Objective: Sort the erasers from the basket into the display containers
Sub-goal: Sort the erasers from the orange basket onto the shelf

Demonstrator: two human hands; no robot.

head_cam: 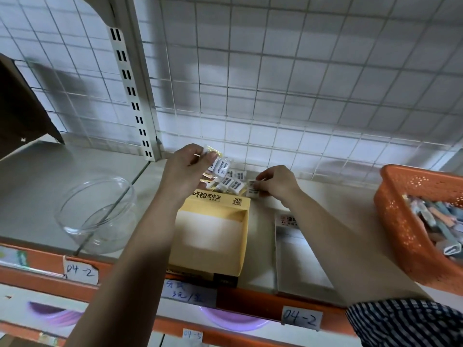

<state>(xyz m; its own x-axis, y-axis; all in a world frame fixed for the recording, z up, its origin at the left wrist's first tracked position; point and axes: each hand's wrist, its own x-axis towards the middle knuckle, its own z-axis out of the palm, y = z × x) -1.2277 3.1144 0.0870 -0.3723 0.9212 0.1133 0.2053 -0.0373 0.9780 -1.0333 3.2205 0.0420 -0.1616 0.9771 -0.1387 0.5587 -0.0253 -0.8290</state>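
Observation:
A yellow display box stands on the shelf, its front part bare. Several wrapped white erasers lie piled at its back. My left hand hovers over that pile and pinches a wrapped eraser between thumb and fingers. My right hand holds another white eraser just right of the box. A grey display box sits under my right forearm. The orange basket at the right holds several coloured erasers.
A clear glass bowl sits on the shelf at the left. A wire grid backs the shelf, with a slotted upright post. A brown cardboard flap hangs at far left. The orange shelf edge carries paper labels.

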